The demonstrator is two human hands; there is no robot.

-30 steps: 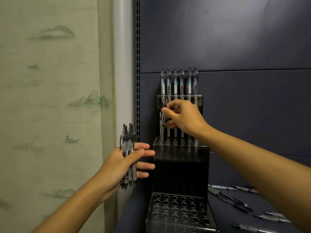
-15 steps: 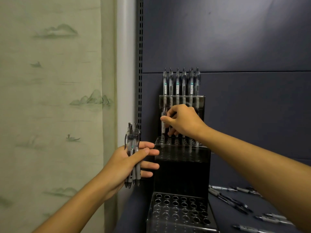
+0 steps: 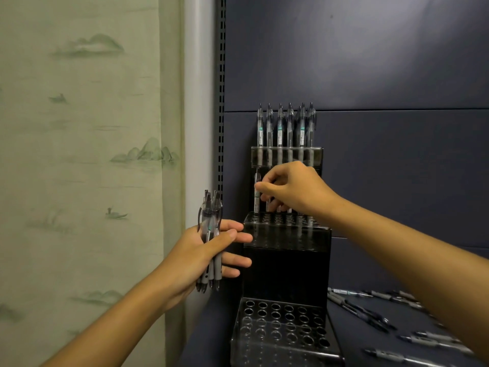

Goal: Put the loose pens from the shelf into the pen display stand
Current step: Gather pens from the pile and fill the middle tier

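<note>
Dark shelf panels back the tiered pen stand (image 3: 287,234). Right hand (image 3: 293,188) pinches one pen (image 3: 256,193) upright over the middle tier's holes; left hand (image 3: 201,256) grips spare pens (image 3: 210,234) nearby, ready for feeding. Loose pens (image 3: 370,311) remain on the shelf.

Left hand (image 3: 197,256) curled in a grip — right hand (image 3: 293,188) pinching, arm outstretched.

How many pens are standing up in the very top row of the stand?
6. The pens stand side by side along the top tier of the pen display stand, above the right hand. More could hide behind them.
</note>
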